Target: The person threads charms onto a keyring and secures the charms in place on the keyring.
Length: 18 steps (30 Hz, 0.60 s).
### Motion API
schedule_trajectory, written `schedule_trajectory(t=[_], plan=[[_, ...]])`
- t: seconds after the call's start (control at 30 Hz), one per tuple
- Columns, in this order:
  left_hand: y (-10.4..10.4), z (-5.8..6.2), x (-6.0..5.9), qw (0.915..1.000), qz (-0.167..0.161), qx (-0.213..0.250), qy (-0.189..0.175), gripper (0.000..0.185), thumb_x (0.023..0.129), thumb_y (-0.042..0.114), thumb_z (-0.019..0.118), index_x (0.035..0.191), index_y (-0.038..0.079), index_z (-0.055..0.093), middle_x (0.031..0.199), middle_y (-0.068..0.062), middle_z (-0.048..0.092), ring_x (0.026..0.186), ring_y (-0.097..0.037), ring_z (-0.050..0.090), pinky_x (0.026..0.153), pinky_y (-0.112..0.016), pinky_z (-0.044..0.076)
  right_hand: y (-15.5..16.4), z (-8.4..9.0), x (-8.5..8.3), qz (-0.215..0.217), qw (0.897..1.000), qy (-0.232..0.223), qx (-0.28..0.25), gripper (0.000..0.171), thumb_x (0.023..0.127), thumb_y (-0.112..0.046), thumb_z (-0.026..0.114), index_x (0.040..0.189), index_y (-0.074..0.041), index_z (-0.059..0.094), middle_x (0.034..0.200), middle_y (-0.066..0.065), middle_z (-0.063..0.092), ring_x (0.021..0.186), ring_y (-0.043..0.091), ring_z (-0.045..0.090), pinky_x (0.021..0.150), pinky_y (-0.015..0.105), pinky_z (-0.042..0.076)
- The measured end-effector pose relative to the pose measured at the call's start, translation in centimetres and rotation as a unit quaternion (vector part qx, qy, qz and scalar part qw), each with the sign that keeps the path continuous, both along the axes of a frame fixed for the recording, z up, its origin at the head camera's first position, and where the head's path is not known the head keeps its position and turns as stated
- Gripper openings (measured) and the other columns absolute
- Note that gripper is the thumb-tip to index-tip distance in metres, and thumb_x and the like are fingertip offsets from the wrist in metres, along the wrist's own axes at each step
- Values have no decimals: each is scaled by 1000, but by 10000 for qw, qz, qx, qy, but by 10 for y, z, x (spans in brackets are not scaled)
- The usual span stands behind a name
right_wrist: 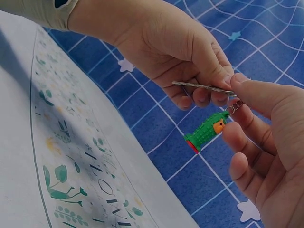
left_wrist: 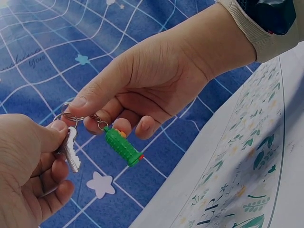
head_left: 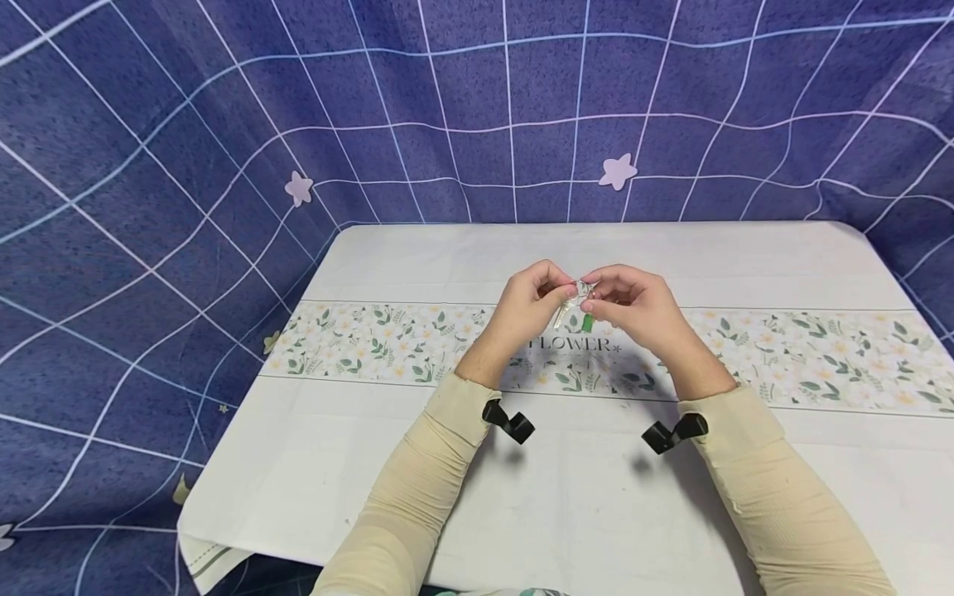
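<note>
Both hands meet over the middle of the table, joined by a key ring (left_wrist: 62, 115) that carries a silver key (left_wrist: 73, 151) and a green charm (left_wrist: 123, 146). My left hand (head_left: 527, 305) pinches the key end between thumb and fingers. On the other side, my right hand (head_left: 639, 305) pinches the ring with thumb and forefinger, close to the charm's short chain. Bumpy and green, with an orange patch and a red end, the charm (right_wrist: 205, 133) dangles below the right fingers. The key (right_wrist: 202, 86) shows nearly edge-on in the right wrist view. Fingertips partly hide the ring.
A white table cover (head_left: 335, 463) with a floral printed band (head_left: 373, 343) lies under the hands. Blue grid-patterned curtain (head_left: 462, 91) with pale stars surrounds the back and left. Black camera mounts (head_left: 509, 420) sit on both sleeved wrists.
</note>
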<state>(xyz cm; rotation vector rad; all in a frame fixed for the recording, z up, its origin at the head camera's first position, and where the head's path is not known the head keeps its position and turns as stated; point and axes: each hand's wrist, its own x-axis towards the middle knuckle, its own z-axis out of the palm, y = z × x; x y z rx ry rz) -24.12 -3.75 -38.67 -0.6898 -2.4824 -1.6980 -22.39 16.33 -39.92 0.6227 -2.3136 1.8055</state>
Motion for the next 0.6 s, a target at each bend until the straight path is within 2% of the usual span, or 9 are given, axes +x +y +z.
schedule_trajectory(t=[0.23, 0.47, 0.6], plan=[[0, 0, 0, 10000, -3, 30, 35, 8, 98, 12, 68, 95, 4, 66, 81, -3, 64, 68, -11, 50, 62, -21, 42, 0, 1, 0, -40, 10000, -75, 8, 26, 89, -1, 75, 115, 2, 68, 81, -9, 68, 66, 8, 61, 56, 21, 47], [0, 1, 1, 10000, -6, -12, 10, 8, 99, 13, 67, 97, 5, 66, 83, -4, 64, 68, -12, 51, 62, -22, 42, 0, 1, 1, 99, 9999, 2, -36, 34, 90, 0, 75, 123, -1, 67, 83, -7, 69, 69, 11, 65, 57, 23, 48], [0, 0, 0, 10000, 7, -10, -5, 8, 99, 13, 67, 97, 5, 66, 83, -4, 65, 69, -13, 51, 62, -22, 43, 0, -1, 0, 171, 9998, 70, -68, 36, 89, 3, 74, 124, 1, 66, 84, -7, 69, 70, 10, 65, 59, 22, 49]])
